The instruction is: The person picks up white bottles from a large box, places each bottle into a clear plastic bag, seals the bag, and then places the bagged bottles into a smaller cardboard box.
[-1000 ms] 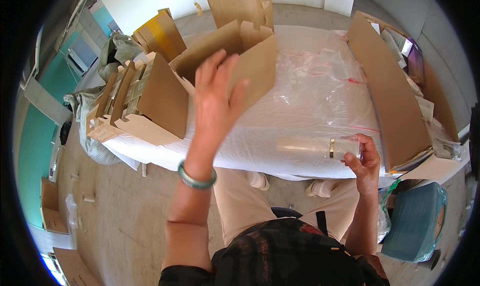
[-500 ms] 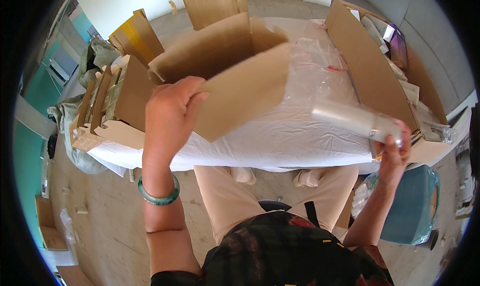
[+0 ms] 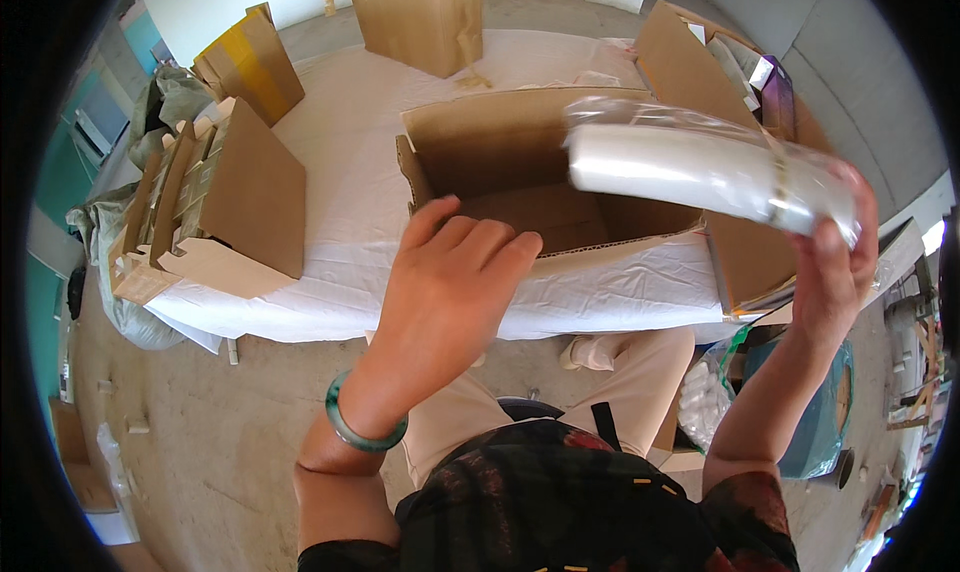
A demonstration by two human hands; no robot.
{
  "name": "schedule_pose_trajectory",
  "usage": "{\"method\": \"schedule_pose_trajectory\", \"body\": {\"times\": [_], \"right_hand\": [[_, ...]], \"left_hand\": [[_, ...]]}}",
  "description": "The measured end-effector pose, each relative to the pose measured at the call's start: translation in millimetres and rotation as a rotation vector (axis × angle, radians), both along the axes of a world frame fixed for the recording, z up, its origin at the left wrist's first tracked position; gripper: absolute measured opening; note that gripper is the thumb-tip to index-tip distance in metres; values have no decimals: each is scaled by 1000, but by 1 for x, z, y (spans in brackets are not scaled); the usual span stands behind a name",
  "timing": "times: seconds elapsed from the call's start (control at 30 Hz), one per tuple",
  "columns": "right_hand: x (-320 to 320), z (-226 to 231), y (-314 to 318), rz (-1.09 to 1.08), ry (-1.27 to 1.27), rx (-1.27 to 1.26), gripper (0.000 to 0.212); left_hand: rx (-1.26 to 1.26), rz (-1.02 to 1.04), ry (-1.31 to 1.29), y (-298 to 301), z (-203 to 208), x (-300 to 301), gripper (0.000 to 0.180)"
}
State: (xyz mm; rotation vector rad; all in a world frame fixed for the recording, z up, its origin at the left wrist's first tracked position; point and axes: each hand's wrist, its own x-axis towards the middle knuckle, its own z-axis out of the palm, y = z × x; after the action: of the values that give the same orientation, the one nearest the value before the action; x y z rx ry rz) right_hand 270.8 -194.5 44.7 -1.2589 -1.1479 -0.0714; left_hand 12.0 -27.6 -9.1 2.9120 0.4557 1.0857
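Observation:
An open brown cardboard box (image 3: 625, 244) sits on the white-covered table in front of me, and its visible inside is bare. At the near left rim of this box is my left hand (image 3: 455, 282), its back turned up and its fingers bent over the edge; the fingertips are partly hidden. My right hand (image 3: 840, 252) grips one end of a rolled bundle of clear plastic bags (image 3: 670, 167). A thin band wraps the bundle near that hand. The roll's free end hangs over the right part of the box, above the rim.
On the left stands a carton of packed small boxes (image 3: 245, 202), with a yellow-taped carton (image 3: 250, 67) behind it. A tall carton (image 3: 415, 22) stands at the back. A long carton of mixed goods (image 3: 690, 62) lines the right side. White cloth (image 3: 340, 272) covers the table.
The cardboard box has come down onto the table and shifted right. My left hand has moved right along its near rim. My right hand has raised the plastic roll over the box.

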Motion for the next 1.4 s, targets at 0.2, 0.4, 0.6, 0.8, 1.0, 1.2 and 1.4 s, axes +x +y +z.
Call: {"method": "schedule_pose_trajectory", "body": {"times": [0.2, 0.4, 0.6, 0.8, 1.0, 1.2, 1.4], "right_hand": [[-52, 40, 103, 350, -418, -617, 37], [-67, 2, 200, 524, -815, -819, 35], [-98, -21, 224, 482, -919, -1020, 34], [-92, -29, 228, 494, -925, -1016, 42], [-82, -11, 215, 566, -854, -832, 46], [-70, -13, 209, 528, -871, -802, 44], [-65, 6, 205, 465, -796, -661, 39]], "left_hand": [[-39, 139, -183, 4, -9, -23, 23], [-112, 13, -333, 7, -23, -10, 26], [-146, 16, -397, 13, -29, -7, 27], [-122, 28, -398, 15, -29, -7, 28], [-32, 66, -386, 20, -29, -9, 29], [-52, 58, -349, 22, -21, -9, 29], [-33, 128, -368, 33, -9, -18, 27]]}}
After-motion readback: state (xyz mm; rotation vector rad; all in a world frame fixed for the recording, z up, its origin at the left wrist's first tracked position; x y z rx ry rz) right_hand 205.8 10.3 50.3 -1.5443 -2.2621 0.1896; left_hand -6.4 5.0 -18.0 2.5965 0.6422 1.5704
